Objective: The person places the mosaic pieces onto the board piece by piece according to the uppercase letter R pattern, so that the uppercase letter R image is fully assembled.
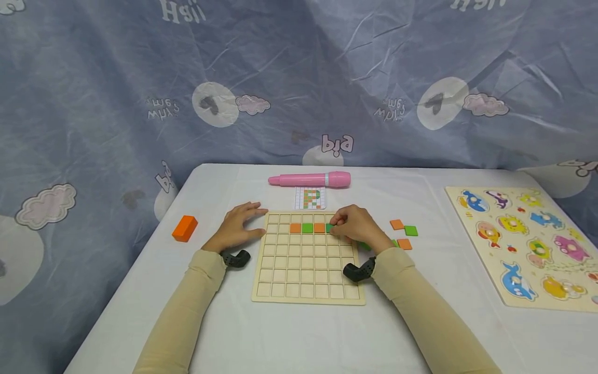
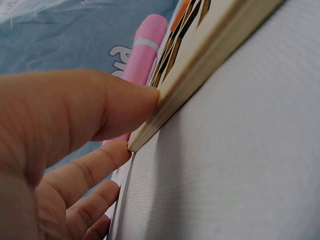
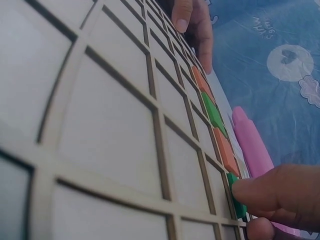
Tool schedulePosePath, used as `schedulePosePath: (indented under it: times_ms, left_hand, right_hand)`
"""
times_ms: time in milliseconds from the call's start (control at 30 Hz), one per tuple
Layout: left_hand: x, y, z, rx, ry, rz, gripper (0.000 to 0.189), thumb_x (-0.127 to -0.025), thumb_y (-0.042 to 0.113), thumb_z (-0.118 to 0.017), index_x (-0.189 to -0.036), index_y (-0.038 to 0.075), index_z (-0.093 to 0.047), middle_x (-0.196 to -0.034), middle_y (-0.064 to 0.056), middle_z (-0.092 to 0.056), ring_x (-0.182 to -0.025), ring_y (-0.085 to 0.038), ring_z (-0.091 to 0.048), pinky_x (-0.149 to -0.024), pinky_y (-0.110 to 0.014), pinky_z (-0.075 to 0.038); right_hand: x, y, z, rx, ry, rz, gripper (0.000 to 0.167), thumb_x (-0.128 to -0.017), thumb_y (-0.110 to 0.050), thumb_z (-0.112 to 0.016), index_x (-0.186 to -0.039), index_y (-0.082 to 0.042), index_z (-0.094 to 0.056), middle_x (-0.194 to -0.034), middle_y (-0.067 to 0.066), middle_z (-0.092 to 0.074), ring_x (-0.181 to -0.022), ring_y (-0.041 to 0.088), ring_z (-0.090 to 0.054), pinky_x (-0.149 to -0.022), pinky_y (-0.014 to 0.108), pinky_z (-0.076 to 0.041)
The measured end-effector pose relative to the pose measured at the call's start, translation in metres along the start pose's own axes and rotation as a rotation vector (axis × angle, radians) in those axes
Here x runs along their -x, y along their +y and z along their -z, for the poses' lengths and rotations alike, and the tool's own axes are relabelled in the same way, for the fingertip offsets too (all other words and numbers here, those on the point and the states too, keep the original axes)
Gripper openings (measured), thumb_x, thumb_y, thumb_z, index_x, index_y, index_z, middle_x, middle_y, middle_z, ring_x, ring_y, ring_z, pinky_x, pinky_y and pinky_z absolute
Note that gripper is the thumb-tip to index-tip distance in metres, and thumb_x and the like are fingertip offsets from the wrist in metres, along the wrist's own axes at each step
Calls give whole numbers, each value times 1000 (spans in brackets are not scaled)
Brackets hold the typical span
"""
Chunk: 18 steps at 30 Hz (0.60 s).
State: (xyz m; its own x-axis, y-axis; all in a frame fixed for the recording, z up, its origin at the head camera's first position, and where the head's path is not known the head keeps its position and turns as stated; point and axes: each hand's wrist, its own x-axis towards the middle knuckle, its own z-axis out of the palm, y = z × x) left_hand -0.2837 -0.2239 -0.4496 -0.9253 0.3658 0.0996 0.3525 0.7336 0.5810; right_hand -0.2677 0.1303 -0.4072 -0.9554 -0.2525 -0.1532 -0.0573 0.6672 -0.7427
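Note:
A wooden grid board (image 1: 308, 262) lies on the table, its second row from the far side holding orange, green and orange square tiles. At the right of these tiles, my right hand (image 1: 358, 224) pinches a green tile (image 3: 236, 196), which sits at a grid cell; the thumb covers part of it. My left hand (image 1: 239, 224) rests at the board's far left corner. In the left wrist view its thumb (image 2: 125, 105) touches the board's edge, with the fingers fairly straight near the corner.
Beyond the board lie a pattern card (image 1: 311, 198) and a pink marker-shaped stick (image 1: 299, 180). Several loose tiles, among them an orange one (image 1: 404, 244), lie right of the board, some partly behind my right hand. An orange block (image 1: 185, 228) stands left; an animal puzzle board (image 1: 528, 249) lies far right.

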Motion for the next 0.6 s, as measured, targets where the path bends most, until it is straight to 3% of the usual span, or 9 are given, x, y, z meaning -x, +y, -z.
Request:
schedulePosePath:
  times_ms: [600]
  left_hand:
    - [0, -2, -1, -8, 3, -17, 61, -92, 29, -77, -148, 8, -66, -166, -20, -47, -160, -44, -30, -127, -66, -17]
  right_hand:
    - [2, -1, 0, 2, -4, 17, 10, -95, -9, -79, -103, -4, -76, -83, 3, -61, -52, 13, -59, -58, 27, -49]
